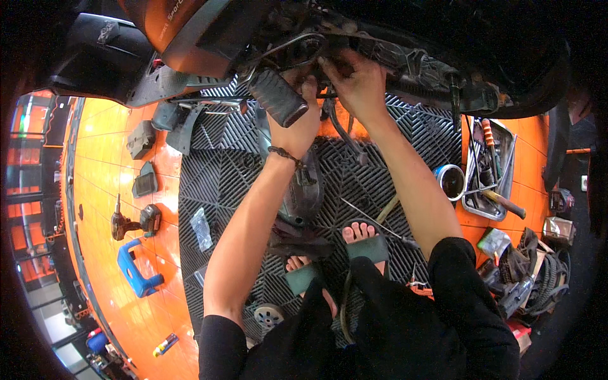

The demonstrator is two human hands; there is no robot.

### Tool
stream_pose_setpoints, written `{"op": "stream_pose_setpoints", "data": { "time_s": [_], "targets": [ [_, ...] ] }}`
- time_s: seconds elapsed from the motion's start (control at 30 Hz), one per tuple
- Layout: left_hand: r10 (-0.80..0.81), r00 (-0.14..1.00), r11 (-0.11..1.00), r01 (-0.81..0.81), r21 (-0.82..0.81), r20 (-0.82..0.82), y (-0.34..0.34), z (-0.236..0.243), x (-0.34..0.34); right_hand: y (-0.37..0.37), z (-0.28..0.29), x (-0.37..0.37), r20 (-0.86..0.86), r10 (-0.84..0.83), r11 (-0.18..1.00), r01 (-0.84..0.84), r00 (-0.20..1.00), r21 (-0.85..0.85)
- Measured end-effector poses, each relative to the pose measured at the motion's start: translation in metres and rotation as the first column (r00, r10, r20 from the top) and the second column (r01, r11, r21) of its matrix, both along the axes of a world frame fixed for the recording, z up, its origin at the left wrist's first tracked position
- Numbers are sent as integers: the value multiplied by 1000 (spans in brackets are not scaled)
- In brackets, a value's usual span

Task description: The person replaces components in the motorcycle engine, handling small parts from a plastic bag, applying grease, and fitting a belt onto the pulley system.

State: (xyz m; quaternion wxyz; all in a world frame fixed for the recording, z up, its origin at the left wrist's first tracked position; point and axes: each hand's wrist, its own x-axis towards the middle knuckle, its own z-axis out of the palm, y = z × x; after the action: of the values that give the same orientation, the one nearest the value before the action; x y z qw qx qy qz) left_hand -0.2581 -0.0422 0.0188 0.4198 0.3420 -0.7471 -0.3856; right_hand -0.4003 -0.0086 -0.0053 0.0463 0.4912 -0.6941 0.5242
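Observation:
Above me is the dark underside of a scooter or motorbike (411, 69) with orange and black panels. My left hand (297, 123) reaches up beside a ribbed black rubber footrest (278, 98), which covers most of its fingers; the thumb shows, bent inward. To its right, my right hand (361, 85) reaches in among the frame parts. Its fingers are curled close together, and whatever lies between them is lost in shadow. Black cables (342, 126) hang just below the two hands.
Under my feet lies a grey ribbed mat (215, 164) with a long black cover (301, 193) on it. Left on the orange floor are a cordless drill (130, 221) and a blue plastic stool (136, 269). A metal tool tray (491, 168) and a round tin (449, 182) stand right.

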Motion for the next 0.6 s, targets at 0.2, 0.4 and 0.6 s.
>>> {"op": "stream_pose_setpoints", "data": {
  "time_s": [0.2,0.4,0.6],
  "targets": [
    [-56,998,998,55,-42,-20,-14,-11,-1,-7,-2,3,-19,-24,999,23,1000,-44],
    [-40,999,970,42,-240,13,-21,-13,-4,-17,-11,-5,-71,-99,990,91,993,-106],
    [-51,997,970,62,233,-54,32,-30,79,37,-30,30,193,-66,998,62,979,23]
  ]
}}
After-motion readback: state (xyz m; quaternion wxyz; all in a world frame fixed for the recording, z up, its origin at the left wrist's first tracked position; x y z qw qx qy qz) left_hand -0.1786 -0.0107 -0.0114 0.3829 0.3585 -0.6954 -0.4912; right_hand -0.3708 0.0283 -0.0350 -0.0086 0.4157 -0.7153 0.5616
